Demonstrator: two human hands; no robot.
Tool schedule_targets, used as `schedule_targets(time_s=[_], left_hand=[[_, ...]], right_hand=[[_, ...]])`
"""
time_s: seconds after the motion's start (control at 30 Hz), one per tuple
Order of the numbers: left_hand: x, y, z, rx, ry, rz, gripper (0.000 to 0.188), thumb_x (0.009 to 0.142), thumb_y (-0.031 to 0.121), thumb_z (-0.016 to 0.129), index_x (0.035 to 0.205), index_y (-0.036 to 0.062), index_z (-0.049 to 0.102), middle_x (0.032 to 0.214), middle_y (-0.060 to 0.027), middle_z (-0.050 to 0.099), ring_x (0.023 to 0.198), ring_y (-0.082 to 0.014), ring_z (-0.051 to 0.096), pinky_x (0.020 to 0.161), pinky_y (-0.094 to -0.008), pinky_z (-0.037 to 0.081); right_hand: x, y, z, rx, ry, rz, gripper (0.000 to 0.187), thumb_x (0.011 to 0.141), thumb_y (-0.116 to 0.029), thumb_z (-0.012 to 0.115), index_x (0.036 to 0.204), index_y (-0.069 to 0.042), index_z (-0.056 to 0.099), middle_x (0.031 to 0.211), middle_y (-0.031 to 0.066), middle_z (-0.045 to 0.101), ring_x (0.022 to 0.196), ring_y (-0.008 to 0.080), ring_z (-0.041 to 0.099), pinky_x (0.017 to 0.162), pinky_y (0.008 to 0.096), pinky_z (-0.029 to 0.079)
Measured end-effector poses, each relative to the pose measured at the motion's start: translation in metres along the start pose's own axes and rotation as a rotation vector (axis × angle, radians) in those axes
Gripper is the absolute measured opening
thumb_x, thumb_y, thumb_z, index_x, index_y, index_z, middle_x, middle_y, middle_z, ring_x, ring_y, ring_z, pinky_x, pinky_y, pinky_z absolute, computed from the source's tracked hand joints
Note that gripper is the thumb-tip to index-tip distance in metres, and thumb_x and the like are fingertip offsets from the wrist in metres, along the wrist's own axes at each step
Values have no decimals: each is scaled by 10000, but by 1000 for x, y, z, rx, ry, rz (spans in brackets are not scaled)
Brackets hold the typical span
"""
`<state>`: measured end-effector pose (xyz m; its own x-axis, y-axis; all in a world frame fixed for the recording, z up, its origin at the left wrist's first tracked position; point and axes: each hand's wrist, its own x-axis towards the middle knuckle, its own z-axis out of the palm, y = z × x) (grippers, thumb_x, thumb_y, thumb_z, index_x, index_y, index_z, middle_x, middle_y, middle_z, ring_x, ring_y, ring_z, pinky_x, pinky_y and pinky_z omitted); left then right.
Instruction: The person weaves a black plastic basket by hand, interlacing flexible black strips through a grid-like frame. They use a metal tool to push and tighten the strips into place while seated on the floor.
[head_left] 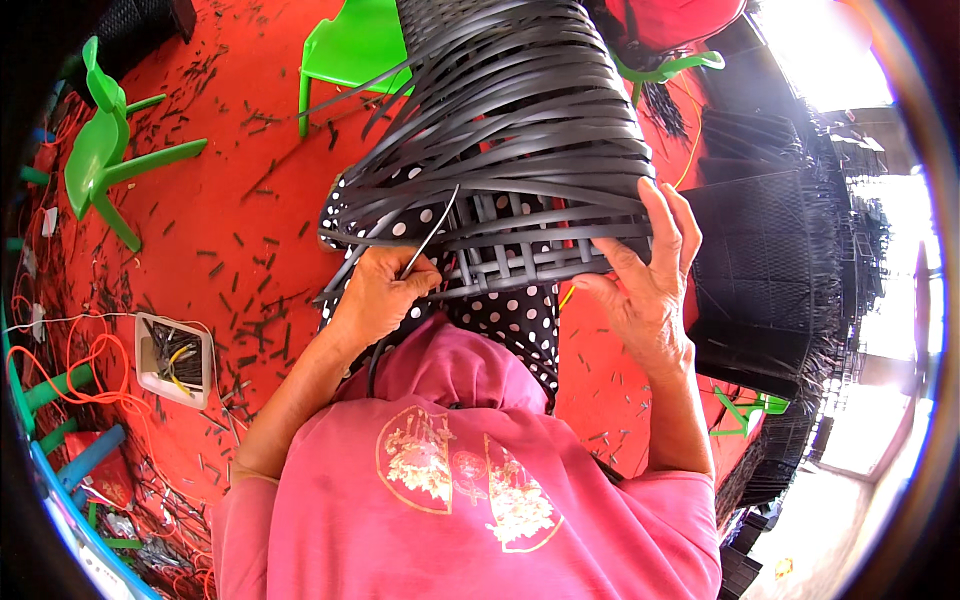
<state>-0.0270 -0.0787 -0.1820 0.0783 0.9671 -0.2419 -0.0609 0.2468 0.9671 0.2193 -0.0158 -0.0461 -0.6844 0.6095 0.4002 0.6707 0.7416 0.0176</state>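
A half-woven black wicker piece (520, 150) lies across my lap, made of flat glossy strips over a frame. Its near end shows open bars, and many loose strip ends fan out to the left. My left hand (385, 290) is closed at the near left corner, pinching a thin strip (433, 232) that slants up to the right; its tail runs down toward my shirt. At the right edge, my right hand (650, 275) grips the wicker piece, thumb and one finger around its near corner, other fingers raised along the side. Spotted black-and-white cloth (520, 315) shows beneath.
Green chairs stand at the left (105, 160) and beyond the weave (355, 50). A pale bin (172, 392) of strips sits on the red floor (240, 190), among scattered black offcuts and orange hose (110, 375). Dark woven panels (755, 220) are stacked at the right.
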Motion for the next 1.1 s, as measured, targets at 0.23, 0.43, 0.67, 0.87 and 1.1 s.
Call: schedule_targets(time_s=[0.23, 0.43, 0.67, 0.87, 1.1], left_hand=[[-4, -5, 1, 123, -77, -12, 100, 812, 51, 642, 733, -11, 642, 612, 24, 542, 603, -55, 453, 552, -233, 369], [-9, -5, 6, 81, -75, -66, 86, 828, 54, 639, 785, -20, 646, 603, 7, 538, 576, -45, 469, 480, -224, 353], [-21, -2, 27, 130, 237, 332, 101, 788, 15, 678, 881, 1, 643, 792, -33, 554, 623, -79, 496, 506, -250, 371], [-14, 6, 44, 204, 167, 592, 210, 721, -9, 724, 918, 43, 673, 841, -78, 563, 728, -181, 570, 648, -274, 461], [-9, 4, 46, 267, 132, 589, 245, 708, -33, 708, 939, 38, 672, 843, -95, 578, 756, -205, 594, 651, -287, 474]], right_hand=[[-7, 4, 8, 8, 38, -7, 434, 675, -425, 699, 785, -6, 669, 1398, 137, 376, 1258, 369, 337, 999, 445, 361], [-6, 2, 7, 52, 37, -4, 334, 629, -291, 766, 828, -40, 671, 1358, 109, 424, 1235, 371, 349, 983, 434, 365], [-22, -13, 22, -13, 142, -85, 265, 593, -199, 813, 798, -162, 649, 1316, 81, 480, 1256, 341, 304, 979, 516, 269], [-18, -16, 30, -40, 122, -27, 217, 626, -198, 770, 789, -140, 641, 1335, 86, 473, 1268, 331, 288, 1008, 522, 209], [-16, -20, 25, -56, 59, -43, 163, 689, -178, 739, 780, -87, 638, 1371, 143, 411, 1296, 363, 225, 1045, 488, 189]])
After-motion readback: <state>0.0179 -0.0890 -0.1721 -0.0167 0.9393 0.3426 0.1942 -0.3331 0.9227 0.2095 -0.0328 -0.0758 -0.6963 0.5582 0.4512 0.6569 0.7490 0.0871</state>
